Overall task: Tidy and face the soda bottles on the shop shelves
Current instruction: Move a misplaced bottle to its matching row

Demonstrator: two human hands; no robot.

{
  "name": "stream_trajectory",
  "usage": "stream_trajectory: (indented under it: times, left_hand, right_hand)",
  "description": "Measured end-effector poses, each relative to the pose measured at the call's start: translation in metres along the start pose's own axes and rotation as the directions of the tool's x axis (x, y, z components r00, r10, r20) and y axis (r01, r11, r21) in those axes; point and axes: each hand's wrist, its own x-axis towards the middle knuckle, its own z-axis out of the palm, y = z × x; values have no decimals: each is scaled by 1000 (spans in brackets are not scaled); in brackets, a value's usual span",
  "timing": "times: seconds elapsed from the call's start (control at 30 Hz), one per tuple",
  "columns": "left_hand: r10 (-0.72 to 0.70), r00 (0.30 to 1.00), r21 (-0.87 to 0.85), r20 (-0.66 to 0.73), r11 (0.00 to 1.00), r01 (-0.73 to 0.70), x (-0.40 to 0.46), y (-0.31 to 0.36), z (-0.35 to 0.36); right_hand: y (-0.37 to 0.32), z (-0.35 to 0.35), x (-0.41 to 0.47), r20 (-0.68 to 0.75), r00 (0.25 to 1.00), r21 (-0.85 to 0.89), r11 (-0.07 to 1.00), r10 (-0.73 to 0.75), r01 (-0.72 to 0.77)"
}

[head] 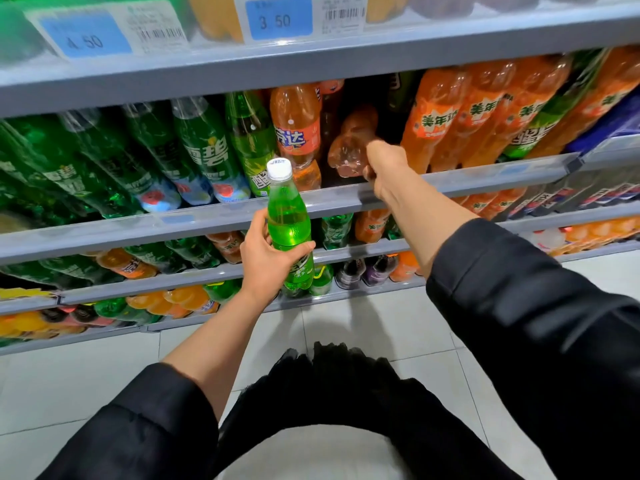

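Here, in the head view, your left hand (268, 258) held a green soda bottle (290, 230) upright in front of the shelves; the fingers and thumb were curled round its lower half, just above the label. The bottle had a white cap (280, 168) and stood clear of the shelf rail (194, 216), not touching any other bottle.

Your right hand (384, 168) reached further in, over the rail, and its grip was closed on the bottom end of an orange soda bottle (349, 143). This bottle was tilted, with its base toward you and its neck pointing back into a dark gap in the row. The picture was blurred there, so you could not read its label.

To the left of the gap stood an orange bottle (296, 133) with a readable label, then a row of green bottles (204, 150) leaning along the shelf. To the right stood a group of orange bottles (450, 116) with a green one (533, 133) among them.

Above, on the upper shelf edge (311, 64), there were two blue price tags (278, 19), one showing 3.50 and one 4.50. Lower shelves (173, 278) carried more green and orange bottles, and below them was the white tiled floor (398, 323). Both your black sleeves (519, 306) were pushed up the forearms.
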Motion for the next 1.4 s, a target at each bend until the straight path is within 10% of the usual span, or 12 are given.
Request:
stream_trajectory:
  times: [0.3,0.67,1.4]
  left_hand:
    - [23,999,-15,30,1000,-23,-6,5,1]
    - [36,999,4,39,999,-36,-21,5,-5]
    - [119,991,-29,65,993,-118,-9,5,4]
  right_hand:
    - [44,-19,-41,438,899,103,994,-3,-47]
    - [53,-28,-51,580,805,113,966,125,-231]
    - [91,-42,-56,422,879,33,973,-222,229]
